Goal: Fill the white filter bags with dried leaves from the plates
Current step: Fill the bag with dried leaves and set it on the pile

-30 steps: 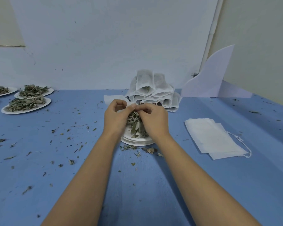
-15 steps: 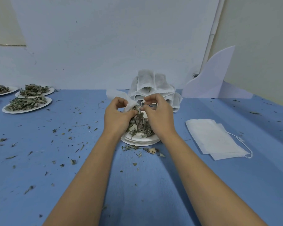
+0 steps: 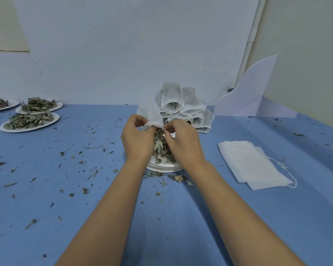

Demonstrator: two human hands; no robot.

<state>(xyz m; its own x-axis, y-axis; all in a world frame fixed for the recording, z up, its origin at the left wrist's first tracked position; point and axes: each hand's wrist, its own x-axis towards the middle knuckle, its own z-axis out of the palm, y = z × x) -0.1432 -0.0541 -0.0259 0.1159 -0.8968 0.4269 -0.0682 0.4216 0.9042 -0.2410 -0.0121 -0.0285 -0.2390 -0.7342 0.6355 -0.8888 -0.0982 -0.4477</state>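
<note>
White filter bag [image 3: 151,117] is pinched by left hand [image 3: 136,140] and right hand [image 3: 183,144], above dried leaves [image 3: 160,146] lying between the hands.

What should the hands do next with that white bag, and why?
Probably pull the white bag open at its mouth. The left hand and right hand both pinch it above the leaves on the plate, and it looks bunched shut.

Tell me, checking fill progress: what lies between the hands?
Head view: a white filter bag, pinched by left hand and right hand, above dried leaves on a plate.
</note>
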